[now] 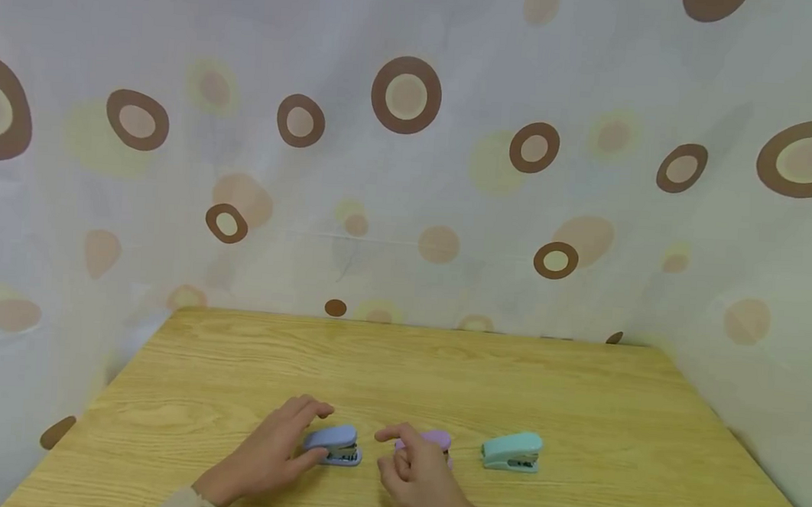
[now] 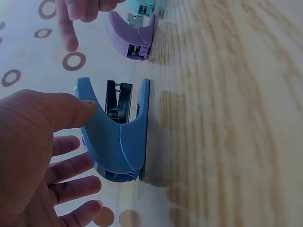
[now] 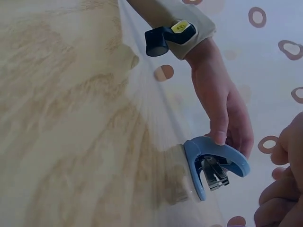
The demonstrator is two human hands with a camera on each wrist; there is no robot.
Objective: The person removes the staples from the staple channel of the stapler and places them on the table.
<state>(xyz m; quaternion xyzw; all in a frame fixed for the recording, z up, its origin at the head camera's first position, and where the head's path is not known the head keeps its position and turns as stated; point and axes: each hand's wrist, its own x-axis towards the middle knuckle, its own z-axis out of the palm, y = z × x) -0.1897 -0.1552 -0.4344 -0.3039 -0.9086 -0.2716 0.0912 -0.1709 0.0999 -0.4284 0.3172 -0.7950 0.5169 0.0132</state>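
Observation:
Three small staplers stand in a row on the wooden table: a blue stapler point(image 1: 331, 439), a purple stapler point(image 1: 439, 440) and a mint-green stapler point(image 1: 511, 449). My left hand point(image 1: 268, 449) is spread at the blue one. In the left wrist view its thumb point(image 2: 78, 111) overlaps the stapler's upper arm, while the other fingers stay loosely apart behind it. My right hand point(image 1: 428, 484) hovers in front of the purple stapler and partly hides it. Its index finger points toward the blue stapler, the other fingers are bent inward, and nothing is held.
The wood-grain table point(image 1: 612, 402) reaches back to a patterned curtain point(image 1: 410, 169) with brown rings, which also hangs along both sides. A dark wrist camera point(image 3: 169, 39) sits on the left sleeve in the right wrist view.

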